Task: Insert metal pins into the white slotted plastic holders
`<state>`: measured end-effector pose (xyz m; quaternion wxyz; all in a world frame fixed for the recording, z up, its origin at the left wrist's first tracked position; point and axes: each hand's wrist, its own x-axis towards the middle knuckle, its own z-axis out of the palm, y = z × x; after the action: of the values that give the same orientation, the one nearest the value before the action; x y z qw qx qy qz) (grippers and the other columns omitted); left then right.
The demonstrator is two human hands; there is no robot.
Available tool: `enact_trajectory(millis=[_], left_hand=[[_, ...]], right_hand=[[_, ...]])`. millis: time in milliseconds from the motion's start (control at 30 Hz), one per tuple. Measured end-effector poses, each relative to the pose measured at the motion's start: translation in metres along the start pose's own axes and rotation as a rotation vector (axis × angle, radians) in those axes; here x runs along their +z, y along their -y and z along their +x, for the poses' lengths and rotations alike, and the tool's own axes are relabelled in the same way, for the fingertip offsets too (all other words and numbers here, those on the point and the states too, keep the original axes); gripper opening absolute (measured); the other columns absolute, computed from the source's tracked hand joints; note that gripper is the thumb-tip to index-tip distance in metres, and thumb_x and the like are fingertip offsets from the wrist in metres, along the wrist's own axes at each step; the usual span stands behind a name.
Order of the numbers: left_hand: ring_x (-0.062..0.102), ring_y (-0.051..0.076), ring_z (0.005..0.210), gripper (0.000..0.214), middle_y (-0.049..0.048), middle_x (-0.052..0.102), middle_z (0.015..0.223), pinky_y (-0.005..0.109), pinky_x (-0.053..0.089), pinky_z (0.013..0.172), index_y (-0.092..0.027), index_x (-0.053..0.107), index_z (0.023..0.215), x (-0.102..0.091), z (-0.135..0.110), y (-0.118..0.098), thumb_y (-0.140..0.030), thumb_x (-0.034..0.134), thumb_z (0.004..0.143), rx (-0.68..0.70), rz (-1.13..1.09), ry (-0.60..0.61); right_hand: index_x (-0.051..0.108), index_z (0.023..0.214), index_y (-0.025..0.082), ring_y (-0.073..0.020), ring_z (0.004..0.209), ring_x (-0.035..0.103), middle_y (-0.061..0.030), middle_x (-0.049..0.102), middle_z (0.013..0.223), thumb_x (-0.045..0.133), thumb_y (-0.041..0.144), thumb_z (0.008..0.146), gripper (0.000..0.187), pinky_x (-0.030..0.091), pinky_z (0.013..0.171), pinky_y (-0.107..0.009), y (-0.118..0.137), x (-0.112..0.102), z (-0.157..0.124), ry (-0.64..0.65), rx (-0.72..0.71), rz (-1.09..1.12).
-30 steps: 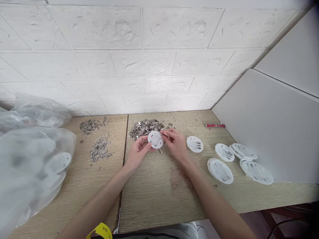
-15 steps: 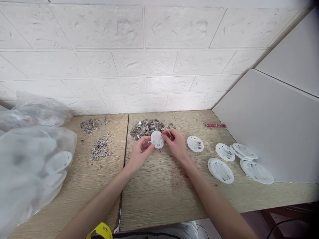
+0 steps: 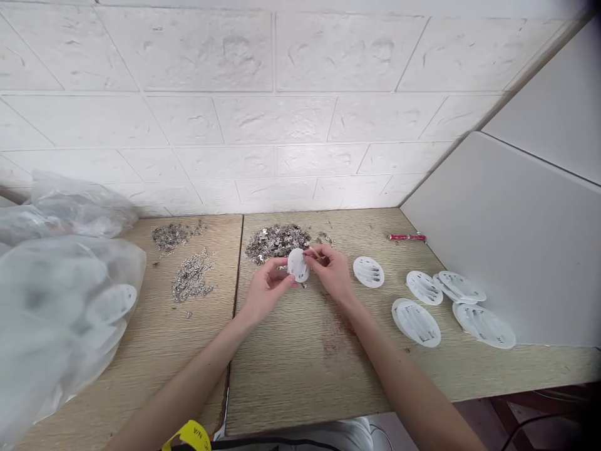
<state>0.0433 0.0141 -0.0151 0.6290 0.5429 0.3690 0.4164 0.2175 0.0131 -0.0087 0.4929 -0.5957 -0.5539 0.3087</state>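
Between my hands is a round white plastic disc (image 3: 297, 265) with small dark marks or metal bits on its face. My left hand (image 3: 270, 285) grips its left and lower edge between thumb and fingers. At the disc's upper right edge, the fingertips of my right hand (image 3: 329, 270) are pinched together. A thin light stick (image 3: 315, 252) shows among the right fingers; what else they hold is too small to make out. Just behind the disc lies a heap of small metal pieces (image 3: 277, 241).
White discs with slots, one alone (image 3: 369, 272) and several stacked (image 3: 416, 322), lie to the right. A red pen-like tool (image 3: 406, 237) rests near the grey panel (image 3: 507, 250). Leftward are two piles of tiny metal parts (image 3: 191, 279) and clear plastic bags (image 3: 61, 313).
The disc has turned and tilted a little in my left hand, so it looks narrower now. My right fingers stay at its upper right edge.
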Motion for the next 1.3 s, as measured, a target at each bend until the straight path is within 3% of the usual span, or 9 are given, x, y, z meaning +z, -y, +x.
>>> enact_trajectory(millis=[267,433,600,733,867,1000,1133,1300], left_hand=[[0.065,0.020,0.097,0.048,0.0112,0.058,0.126,0.036,0.057,0.081,-0.023,0.051,0.122,0.001,-0.001,-0.006,-0.035,0.070,0.080,0.030,-0.060,0.039],[0.062,0.019,0.096,0.040,0.0073,0.065,0.110,0.030,0.053,0.078,-0.023,0.057,0.118,0.001,-0.002,-0.009,-0.042,0.064,0.084,0.030,0.021,-0.021],[0.060,0.016,0.077,0.031,0.0044,0.066,0.094,0.026,0.048,0.065,-0.021,0.065,0.102,-0.002,0.000,-0.005,-0.045,0.063,0.083,0.000,0.132,-0.061],[0.060,0.016,0.074,0.031,0.0039,0.067,0.089,0.026,0.047,0.064,-0.020,0.066,0.098,-0.002,0.002,-0.004,-0.045,0.065,0.081,-0.001,0.111,-0.096],[0.062,0.017,0.077,0.032,0.0048,0.069,0.091,0.028,0.049,0.066,-0.020,0.068,0.100,0.000,0.003,-0.004,-0.044,0.067,0.079,-0.006,0.077,-0.113],[0.062,0.018,0.079,0.032,0.0054,0.070,0.092,0.029,0.049,0.067,-0.019,0.069,0.099,0.001,0.003,-0.003,-0.044,0.068,0.078,-0.011,0.087,-0.120],[0.062,0.019,0.080,0.032,0.0055,0.070,0.091,0.029,0.049,0.067,-0.019,0.070,0.096,0.000,0.003,-0.003,-0.044,0.068,0.077,-0.018,0.097,-0.131],[0.061,0.017,0.072,0.031,0.0043,0.069,0.083,0.028,0.048,0.063,-0.019,0.070,0.091,0.000,0.003,-0.002,-0.045,0.069,0.075,-0.034,0.094,-0.141]], right_hand=[[0.069,0.078,0.019,-0.0146,0.065,0.053,-0.0016,0.062,0.071,0.072,0.041,0.069,0.024,0.045,0.061,-0.029,0.003,-0.003,0.002,0.045,0.128,0.287],[0.067,0.074,0.019,-0.0145,0.068,0.055,-0.0013,0.063,0.074,0.077,0.038,0.064,0.024,0.045,0.064,-0.029,0.011,0.000,-0.002,0.192,0.167,0.408],[0.067,0.080,0.020,-0.0142,0.065,0.053,0.0000,0.061,0.071,0.072,0.044,0.072,0.025,0.043,0.059,-0.028,0.016,0.006,-0.009,0.283,0.141,0.288],[0.069,0.082,0.021,-0.0156,0.068,0.054,-0.0013,0.062,0.074,0.066,0.038,0.079,0.017,0.042,0.060,-0.029,0.019,0.007,-0.012,0.219,-0.019,0.085],[0.069,0.081,0.023,-0.0204,0.088,0.059,-0.0055,0.065,0.090,0.061,0.029,0.084,0.011,0.046,0.077,-0.034,0.019,0.006,-0.012,0.091,-0.272,-0.095],[0.066,0.080,0.023,-0.0203,0.088,0.058,-0.0054,0.063,0.089,0.056,0.027,0.087,0.013,0.046,0.078,-0.034,0.019,0.006,-0.012,0.112,-0.338,-0.138],[0.063,0.081,0.022,-0.0185,0.084,0.057,-0.0048,0.062,0.090,0.054,0.028,0.087,0.012,0.045,0.072,-0.032,0.022,0.007,-0.013,0.180,-0.265,-0.102],[0.062,0.082,0.020,-0.0149,0.067,0.052,-0.0018,0.061,0.078,0.061,0.035,0.082,0.015,0.041,0.059,-0.029,0.024,0.011,-0.014,0.196,-0.009,0.076]])
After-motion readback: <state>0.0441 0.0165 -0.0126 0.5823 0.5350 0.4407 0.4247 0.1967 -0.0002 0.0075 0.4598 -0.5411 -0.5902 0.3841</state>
